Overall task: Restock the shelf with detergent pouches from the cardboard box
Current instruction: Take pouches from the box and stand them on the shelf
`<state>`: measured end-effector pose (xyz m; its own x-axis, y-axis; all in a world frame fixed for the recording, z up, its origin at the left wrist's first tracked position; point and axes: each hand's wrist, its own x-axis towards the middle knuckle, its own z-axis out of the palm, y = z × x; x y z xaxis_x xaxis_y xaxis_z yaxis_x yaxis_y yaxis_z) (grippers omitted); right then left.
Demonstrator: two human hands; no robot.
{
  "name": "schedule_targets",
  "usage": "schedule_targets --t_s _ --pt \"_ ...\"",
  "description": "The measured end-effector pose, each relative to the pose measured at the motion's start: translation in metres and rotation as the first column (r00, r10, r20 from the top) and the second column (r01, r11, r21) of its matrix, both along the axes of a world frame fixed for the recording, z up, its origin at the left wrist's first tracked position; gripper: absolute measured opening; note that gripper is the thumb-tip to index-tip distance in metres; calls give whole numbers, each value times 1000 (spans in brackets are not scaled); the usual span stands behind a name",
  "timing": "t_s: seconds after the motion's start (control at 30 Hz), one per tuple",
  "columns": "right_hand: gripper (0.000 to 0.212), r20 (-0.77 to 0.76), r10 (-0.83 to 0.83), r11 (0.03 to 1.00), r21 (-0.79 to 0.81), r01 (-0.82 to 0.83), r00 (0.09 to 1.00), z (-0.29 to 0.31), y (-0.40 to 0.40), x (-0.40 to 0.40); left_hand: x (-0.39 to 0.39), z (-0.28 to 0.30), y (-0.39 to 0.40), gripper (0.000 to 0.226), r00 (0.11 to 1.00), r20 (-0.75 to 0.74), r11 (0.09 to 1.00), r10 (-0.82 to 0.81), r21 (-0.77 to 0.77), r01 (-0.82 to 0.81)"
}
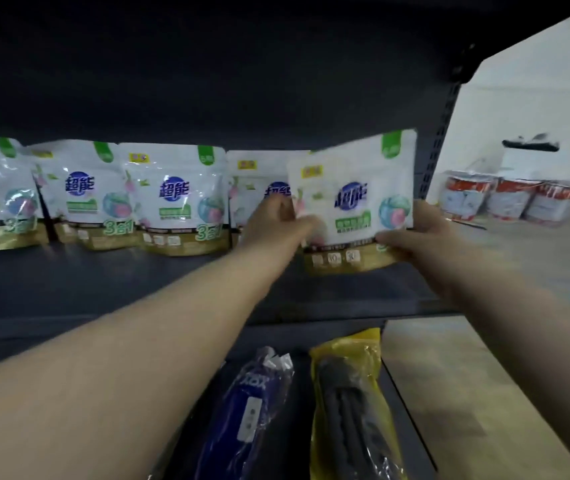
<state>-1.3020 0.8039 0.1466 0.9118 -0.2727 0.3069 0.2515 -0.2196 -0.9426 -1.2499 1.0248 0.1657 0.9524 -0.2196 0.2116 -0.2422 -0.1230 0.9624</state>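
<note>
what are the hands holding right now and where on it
Both hands hold one detergent pouch at the right end of the shelf row. The left hand grips its lower left edge, the right hand its lower right corner.

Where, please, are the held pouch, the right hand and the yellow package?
held pouch (352, 199), head view, middle of its front.
right hand (415, 233), head view, back of the hand.
yellow package (349, 393), head view, middle of its wrapper.

White pouch (352, 202) tilted above dark shelf (103, 282).
</note>
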Motion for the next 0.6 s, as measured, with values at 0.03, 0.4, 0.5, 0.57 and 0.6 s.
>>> schedule_targets --t_s 0.03,0.4,0.5,0.57,0.6 --pt "49 -33 -14 999 -34 13 999 -12 -13 0 -1 -16 -8 23 1000 -10 997 -1 82 2" --pt "42 -30 -141 974 -186 133 990 -34 -55 31 3 -39 -43 48 999 39 961 -27 276 15" --pt "38 -30 -163 967 -202 154 986 -35 -56 37 4 -41 -49 54 999 45 958 -25 288 11" --pt "37 -23 -159 967 -205 151 987 -36 -55 39 5 -44 -51 58 998 55 947 -15 321 -4" --pt "37 -20 -165 965 -211 157 986 -36 -54 38 6 -46 -52 58 998 63 943 -4 332 -17"
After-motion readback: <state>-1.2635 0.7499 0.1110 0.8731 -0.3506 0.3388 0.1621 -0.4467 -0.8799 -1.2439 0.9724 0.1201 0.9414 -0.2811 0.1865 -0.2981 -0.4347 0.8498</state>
